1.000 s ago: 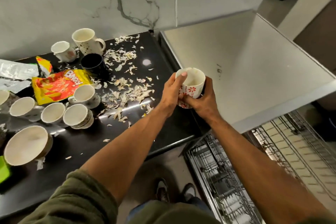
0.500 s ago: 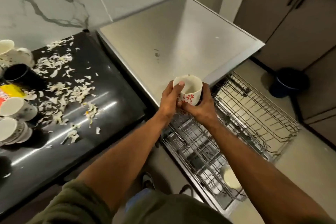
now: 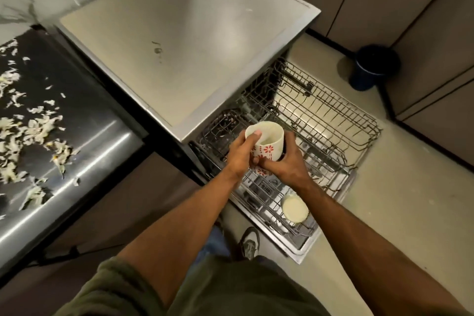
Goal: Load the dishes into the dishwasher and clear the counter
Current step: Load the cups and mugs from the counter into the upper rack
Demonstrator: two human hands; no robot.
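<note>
Whereas half a second earlier the cup was held at the corner of the steel dishwasher top, with mugs on the counter in view at the left edge, the hands had since carried it out over the racks, and those mugs had left the frame. At centre frame the white cup with red flowers (image 3: 266, 141) was upright, above the upper rack (image 3: 333, 120) of the open dishwasher (image 3: 179, 59). The left hand (image 3: 239, 155) gripped its near-left side, one fingertip hooked over the rim. The right hand (image 3: 288, 165) was wrapped round its right side and base, thumb across the front. Both hands were clamped on the cup. Lower right of centre, a pale bowl (image 3: 295, 209) sat in the lower rack (image 3: 266, 202). White scraps (image 3: 28, 126) littered the black counter (image 3: 89, 141) at left. A dark bin (image 3: 375, 67) stood on the floor at upper right.
</note>
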